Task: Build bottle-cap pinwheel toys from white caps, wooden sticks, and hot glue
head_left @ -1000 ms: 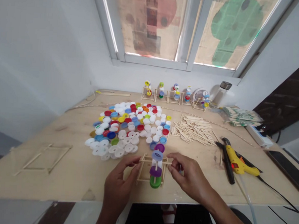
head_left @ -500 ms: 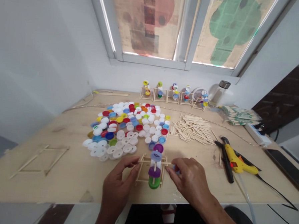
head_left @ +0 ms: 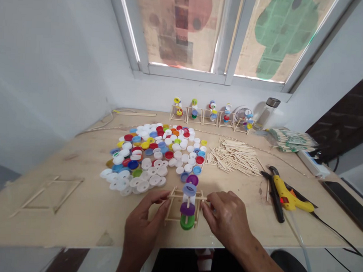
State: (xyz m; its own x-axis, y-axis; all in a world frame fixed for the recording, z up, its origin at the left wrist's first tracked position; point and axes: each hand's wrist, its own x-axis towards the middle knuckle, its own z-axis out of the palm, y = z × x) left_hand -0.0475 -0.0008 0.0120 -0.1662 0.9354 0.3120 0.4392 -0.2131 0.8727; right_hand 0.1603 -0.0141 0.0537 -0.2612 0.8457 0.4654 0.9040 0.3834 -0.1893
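Observation:
At the table's front edge, my left hand (head_left: pixel 146 220) pinches the left end of a thin wooden stick (head_left: pixel 175 197), thumb against fingertips. The stick lies across the top of a small stick frame (head_left: pixel 181 223). My right hand (head_left: pixel 227 215) has its thumb and fingers closed at the stick's right end. Between the hands, a wheel of bottle caps is set on that stick: a purple cap (head_left: pixel 193 180) at the far end, a lilac cap (head_left: pixel 189 189), another purple cap (head_left: pixel 187 209) and a green cap (head_left: pixel 187 222) nearest me. My fingers hide both stick ends.
Loose bottle caps (head_left: pixel 156 155) spread beyond my left hand, with a pile of sticks (head_left: pixel 233 155) to their right. A yellow glue gun (head_left: pixel 289 197) and black-handled pliers (head_left: pixel 277 202) lie right. Flat stick frame (head_left: pixel 52 210) lies left. Several finished cap wheels (head_left: pixel 213 113) line the wall.
My right hand has shifted slightly left, its fingers closing in nearer the stick's right end. A bit of blue seen by those fingers before is now hidden. My left hand and the frame hold still.

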